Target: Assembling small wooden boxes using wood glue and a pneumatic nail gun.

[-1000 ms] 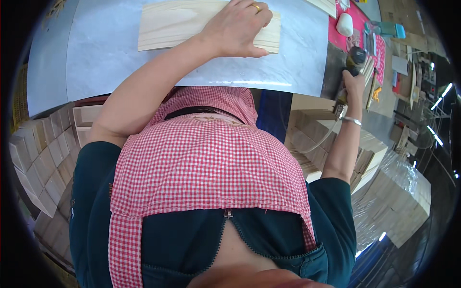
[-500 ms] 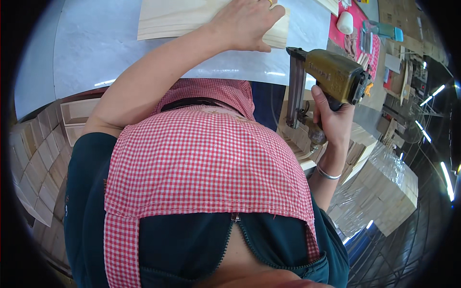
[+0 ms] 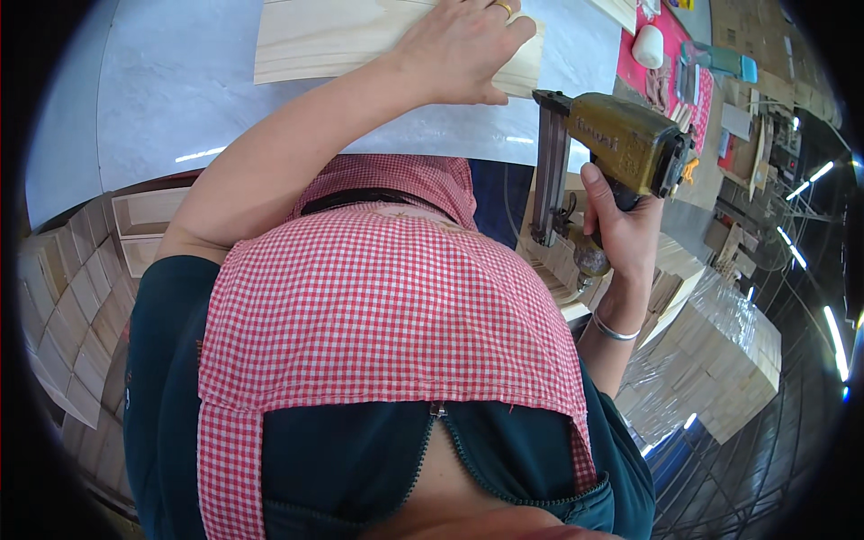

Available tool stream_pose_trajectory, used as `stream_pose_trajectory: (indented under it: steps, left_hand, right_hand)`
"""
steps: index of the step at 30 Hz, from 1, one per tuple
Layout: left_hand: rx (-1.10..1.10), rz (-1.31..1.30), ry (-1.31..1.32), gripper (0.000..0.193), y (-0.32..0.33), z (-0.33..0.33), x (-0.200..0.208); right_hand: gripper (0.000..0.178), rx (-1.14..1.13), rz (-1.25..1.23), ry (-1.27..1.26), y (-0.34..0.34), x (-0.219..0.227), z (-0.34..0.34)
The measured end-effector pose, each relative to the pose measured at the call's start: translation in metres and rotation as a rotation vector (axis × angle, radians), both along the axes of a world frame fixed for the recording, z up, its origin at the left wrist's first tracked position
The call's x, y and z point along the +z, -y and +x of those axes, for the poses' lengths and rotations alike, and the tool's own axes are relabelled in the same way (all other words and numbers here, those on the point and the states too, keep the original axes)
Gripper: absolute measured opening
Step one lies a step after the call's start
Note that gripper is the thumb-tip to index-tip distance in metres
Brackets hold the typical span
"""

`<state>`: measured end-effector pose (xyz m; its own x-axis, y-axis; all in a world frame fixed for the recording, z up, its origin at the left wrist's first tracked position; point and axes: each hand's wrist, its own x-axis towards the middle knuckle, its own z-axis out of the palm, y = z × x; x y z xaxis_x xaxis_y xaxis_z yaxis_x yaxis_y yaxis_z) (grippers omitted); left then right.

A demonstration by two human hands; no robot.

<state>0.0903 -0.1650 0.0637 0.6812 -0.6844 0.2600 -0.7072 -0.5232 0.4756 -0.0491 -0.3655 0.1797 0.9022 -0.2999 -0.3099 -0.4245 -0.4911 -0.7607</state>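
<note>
A pale wooden board (image 3: 328, 40) lies on the white tabletop near its front edge. My left hand (image 3: 459, 49) reaches across and grips the board near its right end, thumb down at the near edge; some fingertips pass out of the top of the picture. A ring is on one finger. My right hand (image 3: 625, 220) is wrapped around the handle of a brass-coloured pneumatic nail gun (image 3: 621, 135). Its nose is close to the board's right near corner, and its long magazine points down toward me. Whether the nose touches the wood, I cannot tell.
The white table (image 3: 180, 99) spans the far side. On a red cloth at the right stand a white roll (image 3: 647, 47) and a teal-lidded clear bottle (image 3: 724, 61). Wooden boxes (image 3: 72, 279) are stacked at the left; a film-wrapped wood stack (image 3: 711, 360) stands at the right.
The board and my left hand sit slightly lower in the picture. The nail gun has shifted a little left. Both holds stay the same.
</note>
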Motion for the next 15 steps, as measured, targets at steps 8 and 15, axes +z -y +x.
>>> stream_pose_trajectory:
  steps: [8,15]
  left_hand:
    - [-0.026,-0.028,-0.043,0.057,-0.001,0.002,-0.005]
    - [-0.041,-0.017,-0.047,0.058,-0.001,0.005,-0.008]
  right_hand:
    - [0.018,-0.004,-0.027,0.049,-0.008,-0.003,0.023]
    - [0.017,0.012,-0.052,-0.017,-0.008,-0.005,0.029]
